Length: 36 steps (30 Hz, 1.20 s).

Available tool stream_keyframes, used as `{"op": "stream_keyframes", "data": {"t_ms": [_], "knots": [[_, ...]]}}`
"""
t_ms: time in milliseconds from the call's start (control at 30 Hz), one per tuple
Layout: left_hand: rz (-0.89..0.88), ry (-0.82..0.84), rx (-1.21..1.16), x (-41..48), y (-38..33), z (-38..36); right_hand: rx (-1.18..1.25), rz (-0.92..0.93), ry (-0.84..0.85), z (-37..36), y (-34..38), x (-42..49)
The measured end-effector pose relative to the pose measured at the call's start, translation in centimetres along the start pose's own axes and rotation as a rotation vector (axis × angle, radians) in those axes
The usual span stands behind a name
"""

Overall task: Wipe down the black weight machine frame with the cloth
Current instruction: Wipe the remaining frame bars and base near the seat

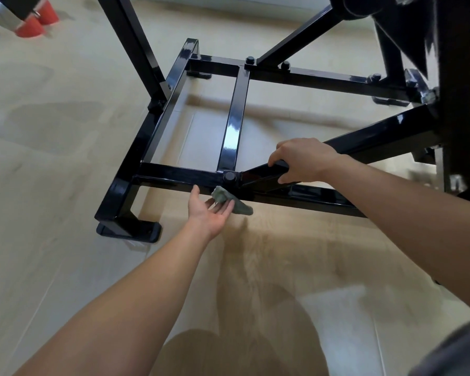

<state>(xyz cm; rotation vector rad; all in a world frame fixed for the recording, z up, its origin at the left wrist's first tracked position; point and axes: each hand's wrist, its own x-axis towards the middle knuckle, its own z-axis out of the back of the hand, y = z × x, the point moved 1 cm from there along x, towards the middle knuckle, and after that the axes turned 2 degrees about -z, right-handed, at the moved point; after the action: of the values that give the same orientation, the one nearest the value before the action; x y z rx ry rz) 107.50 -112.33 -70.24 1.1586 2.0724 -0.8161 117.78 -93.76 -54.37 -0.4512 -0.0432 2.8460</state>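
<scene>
- Pressing the cloth (220, 195) up against the frame (232, 137) with left hand (210, 211), palm up, fingers nearly straight, not clenched.
- Grasping the slanted bar (258, 175) with right hand (305, 161), palm down.

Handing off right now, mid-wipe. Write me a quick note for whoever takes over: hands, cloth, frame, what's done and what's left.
Left hand: palm up, fingers fairly straight, pressing the green cloth against the near face of the front crossbar, just below the bolt cap.
Right hand: wrapped round the diagonal brace, steadying.
Done: cannot tell which bars are already wiped; all look glossy.
Left: probably continue along the front crossbar, then the centre bar and the rest.
</scene>
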Motion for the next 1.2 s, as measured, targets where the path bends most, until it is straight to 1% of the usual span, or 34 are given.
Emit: {"op": "stream_keyframes", "data": {"t_ms": [67,200,300,433,500,600,667,700,867,1000,1033,1100,1133,1200], "knots": [[-0.001,-0.014,-0.027,-0.1,-0.8,0.4,-0.004,0.003,0.001,0.0,0.0,0.0],[-0.064,-0.038,-0.083,-0.7,-2.9,1.5,0.000,0.000,-0.008,-0.1,-0.1,0.2],[-0.144,-0.018,-0.172,-1.8,-4.5,1.7,0.008,-0.001,-0.009,-0.3,-0.2,0.4],[-0.214,0.055,-0.261,-3.0,-5.9,1.3,0.019,-0.007,-0.006,-0.2,-0.2,0.3],[-0.239,0.077,-0.246,-3.3,-6.1,0.9,0.021,-0.010,-0.006,-0.2,-0.2,0.3],[-0.282,0.111,-0.159,-3.5,-6.2,-0.2,0.022,-0.007,-0.007,-0.1,0.0,0.2],[-0.320,0.119,-0.059,-3.4,-6.3,-0.8,0.021,-0.006,-0.005,-0.1,0.0,0.1],[-0.355,0.112,0.033,-2.9,-6.4,-0.9,0.017,-0.005,-0.004,-0.1,0.0,0.1],[-0.539,0.029,0.656,-1.0,-6.7,0.4,0.009,-0.003,-0.004,0.0,0.1,0.0],[-0.823,0.019,1.236,-0.2,-5.9,1.1,0.012,0.000,-0.003,0.1,0.1,-0.1],[-0.888,-0.017,1.343,0.1,-5.6,1.1,0.012,-0.002,-0.004,0.1,0.1,-0.1],[-0.958,-0.138,1.456,0.2,-5.3,1.0,0.014,-0.005,-0.005,0.1,0.2,-0.1],[-0.957,-0.187,1.464,0.3,-5.3,1.0,0.012,-0.004,-0.007,0.0,0.2,0.0],[-0.909,-0.282,1.404,0.3,-5.4,1.3,0.008,0.002,-0.008,0.0,0.2,0.0]]}}
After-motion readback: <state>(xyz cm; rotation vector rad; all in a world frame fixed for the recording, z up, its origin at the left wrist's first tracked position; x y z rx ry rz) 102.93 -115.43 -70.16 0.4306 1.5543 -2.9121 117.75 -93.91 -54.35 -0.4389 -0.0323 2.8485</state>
